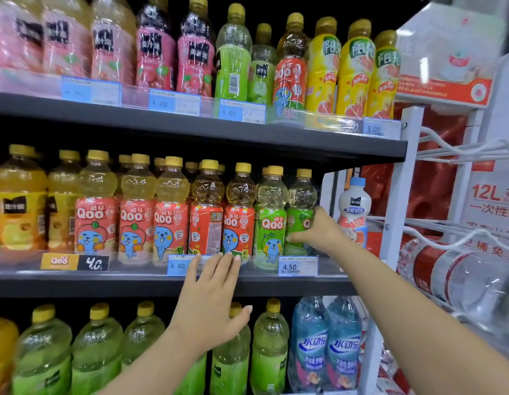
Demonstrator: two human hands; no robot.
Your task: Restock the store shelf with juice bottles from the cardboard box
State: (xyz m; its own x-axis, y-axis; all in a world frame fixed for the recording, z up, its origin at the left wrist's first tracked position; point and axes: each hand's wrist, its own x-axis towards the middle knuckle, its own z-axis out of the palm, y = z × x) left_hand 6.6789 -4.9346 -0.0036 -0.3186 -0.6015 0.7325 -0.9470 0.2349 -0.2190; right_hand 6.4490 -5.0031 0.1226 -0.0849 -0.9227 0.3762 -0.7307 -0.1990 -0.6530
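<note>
The green-label Qoo bottle (300, 212) I'm gripping with my right hand (319, 229) is clear plastic, pale yellowish liquid showing above the label, with a yellow cap. It stands upright, long axis vertical, cap up, at the right end of the middle shelf (150, 283), just beside another green Qoo bottle (272, 220) and the row of red-label Qoo bottles (170, 215). My fingers curl round its label from the right. My left hand (210, 300) is spread flat, fingers straight, fingertips touching the shelf's front edge by the 4.00 price tag (177, 266)
</note>
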